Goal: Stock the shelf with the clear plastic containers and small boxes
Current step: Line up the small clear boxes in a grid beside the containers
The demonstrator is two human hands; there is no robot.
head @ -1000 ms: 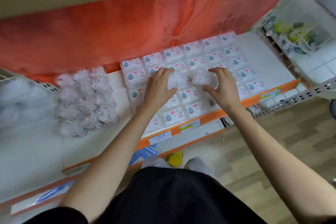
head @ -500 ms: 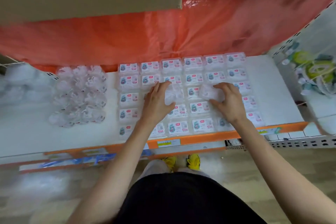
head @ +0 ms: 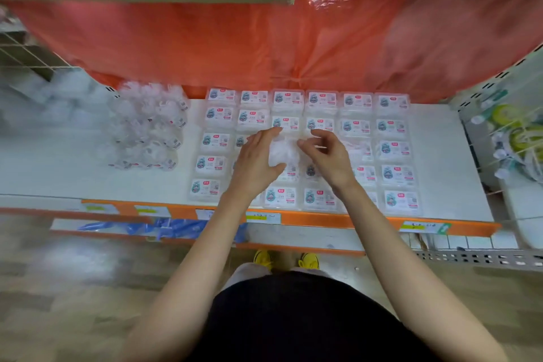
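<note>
holding a clear plastic container between left hand and right hand, just above the small boxes on the shelf. left fingers laid along its side with thumb underneath; right fingers curled in, pinching the other edge. gripping it, then, from both sides.

likely to go wrong: slipping out of the pinch, thanks to slick, crinkly plastic; dropping onto the boxes right beneath the fingers and knocking the neat rows askew. also brushing the boxes under the wrists if carried leftward, and toppling the loose heap of clear containers, well left of the fingers, if set down carelessly against it.

counted: two hands; one container in the grip, possibly two pressed together, cannot tell; boxes six across and five deep, so thirty if no gaps under the hands, with several hidden there; heap at left too blurred to count.
</note>
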